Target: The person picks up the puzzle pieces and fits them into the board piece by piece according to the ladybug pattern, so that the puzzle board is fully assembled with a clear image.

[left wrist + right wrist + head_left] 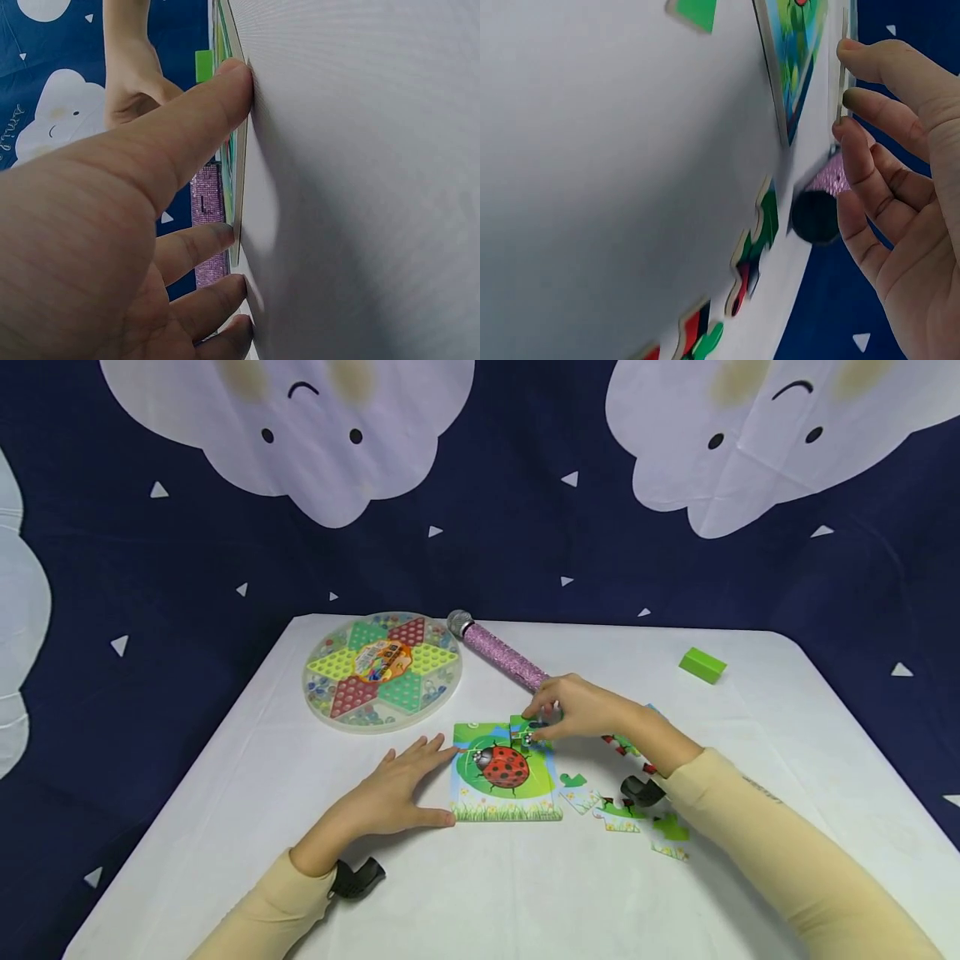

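Note:
A ladybug puzzle board (504, 768) lies on the white table, with a red ladybug on a green leaf and grass along its near edge. My left hand (390, 793) is spread at the board's left side, thumb and index fingertip at its edge, as the left wrist view also shows. Over the board's upper right corner, my right hand (581, 706) pinches a puzzle piece (519, 727) between thumb and fingertips. In the right wrist view that piece (842, 82) is edge-on and raised above the board. Loose puzzle pieces (621, 814) lie right of the board, some hidden under the right forearm.
Behind the board lies a pink glitter microphone (502, 656), its lower end partly behind the right hand. A round Chinese checkers set (382, 672) with marbles is at the back left. A green block (702, 666) sits at the back right, before a dark cloud-patterned cloth (510, 568).

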A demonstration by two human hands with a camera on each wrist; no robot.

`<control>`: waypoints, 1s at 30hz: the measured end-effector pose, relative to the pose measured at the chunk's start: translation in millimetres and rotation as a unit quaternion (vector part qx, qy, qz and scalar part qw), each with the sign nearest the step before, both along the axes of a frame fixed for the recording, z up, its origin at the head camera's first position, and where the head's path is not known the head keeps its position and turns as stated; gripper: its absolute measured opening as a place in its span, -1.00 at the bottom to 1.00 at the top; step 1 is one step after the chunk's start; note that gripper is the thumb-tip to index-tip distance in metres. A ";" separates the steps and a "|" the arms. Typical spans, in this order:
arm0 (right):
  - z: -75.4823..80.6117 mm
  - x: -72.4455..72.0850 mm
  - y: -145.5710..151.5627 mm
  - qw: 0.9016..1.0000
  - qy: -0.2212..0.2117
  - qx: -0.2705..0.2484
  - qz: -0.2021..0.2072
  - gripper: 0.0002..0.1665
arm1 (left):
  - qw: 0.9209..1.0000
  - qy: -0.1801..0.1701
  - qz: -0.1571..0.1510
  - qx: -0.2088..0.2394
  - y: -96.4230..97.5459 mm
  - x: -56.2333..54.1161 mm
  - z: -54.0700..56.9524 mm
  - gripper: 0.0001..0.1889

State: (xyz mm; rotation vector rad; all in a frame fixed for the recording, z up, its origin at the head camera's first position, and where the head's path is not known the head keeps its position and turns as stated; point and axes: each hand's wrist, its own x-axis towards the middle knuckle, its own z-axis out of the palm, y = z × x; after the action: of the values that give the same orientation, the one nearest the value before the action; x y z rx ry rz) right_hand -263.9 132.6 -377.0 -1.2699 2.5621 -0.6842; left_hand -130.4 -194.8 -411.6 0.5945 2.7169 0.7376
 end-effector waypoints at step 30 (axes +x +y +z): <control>-8.2 7.3 -46.2 0.997 0.024 0.037 0.058 -0.62 | 1.000 0.001 0.002 -0.004 0.2 0.3 1.5 0.02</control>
State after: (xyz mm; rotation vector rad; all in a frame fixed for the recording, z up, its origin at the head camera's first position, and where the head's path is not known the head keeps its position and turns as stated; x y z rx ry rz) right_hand -256.6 86.3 -385.2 -1.4145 2.5010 -0.5369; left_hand -130.1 -194.6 -410.2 0.5890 2.7225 0.7264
